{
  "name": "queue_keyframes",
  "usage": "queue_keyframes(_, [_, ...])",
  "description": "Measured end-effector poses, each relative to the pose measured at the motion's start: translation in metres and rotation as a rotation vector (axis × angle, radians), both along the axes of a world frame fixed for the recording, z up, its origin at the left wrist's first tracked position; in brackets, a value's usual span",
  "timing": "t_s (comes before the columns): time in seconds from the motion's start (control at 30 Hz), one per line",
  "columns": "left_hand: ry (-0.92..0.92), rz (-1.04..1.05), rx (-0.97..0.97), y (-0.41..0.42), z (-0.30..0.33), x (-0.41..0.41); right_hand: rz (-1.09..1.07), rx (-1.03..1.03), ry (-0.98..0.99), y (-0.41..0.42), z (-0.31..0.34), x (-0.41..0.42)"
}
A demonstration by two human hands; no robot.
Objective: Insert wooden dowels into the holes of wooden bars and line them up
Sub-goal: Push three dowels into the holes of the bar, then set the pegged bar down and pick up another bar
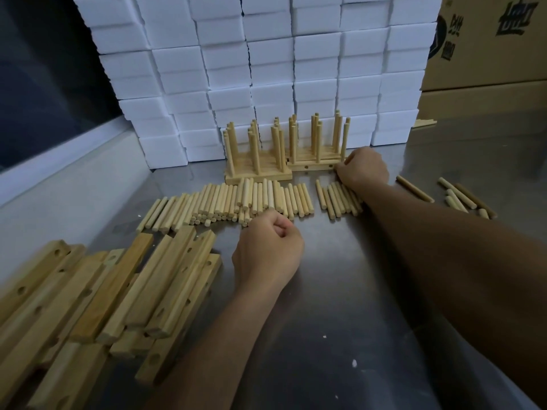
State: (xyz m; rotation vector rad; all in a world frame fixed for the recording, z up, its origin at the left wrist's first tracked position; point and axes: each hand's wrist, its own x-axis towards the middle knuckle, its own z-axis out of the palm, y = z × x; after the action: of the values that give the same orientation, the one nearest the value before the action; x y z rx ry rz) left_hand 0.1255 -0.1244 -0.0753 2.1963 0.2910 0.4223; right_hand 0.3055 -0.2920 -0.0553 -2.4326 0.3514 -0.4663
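Note:
Finished wooden bars with upright dowels stand in two groups at the back of the steel table. At the right group, a bar lies with its side holes facing me, and my right hand rests closed against its right end. My left hand is a fist on the table just in front of a long row of loose dowels. I cannot tell whether either fist holds a dowel. A smaller bunch of dowels lies under my right wrist. Loose drilled bars are piled at the near left.
A wall of stacked white foam blocks rises behind the bars. Cardboard boxes stand at the back right. A few stray dowels lie at the right. A dark window with a pale sill runs along the left.

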Motion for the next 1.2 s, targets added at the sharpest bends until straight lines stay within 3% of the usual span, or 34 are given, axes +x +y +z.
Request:
queue_keyframes(0.6, [0.013,-0.035,0.003,0.0,0.003,-0.003,0.153,0.509,-0.123,-0.026,-0.009,-0.082])
queue_keyframes(0.83, [0.015,-0.073,0.021,-0.002,0.01,-0.011,0.255,0.476,-0.095,-0.03,-0.013,-0.132])
queue_keyframes(1.03, [0.151,-0.238,0.217,0.005,0.05,-0.009,0.321,0.35,-0.115,-0.028,-0.016,-0.153])
queue_keyframes(1.2, [0.154,-0.006,0.53,0.042,0.08,-0.009,0.352,0.325,-0.12,-0.028,-0.016,-0.156])
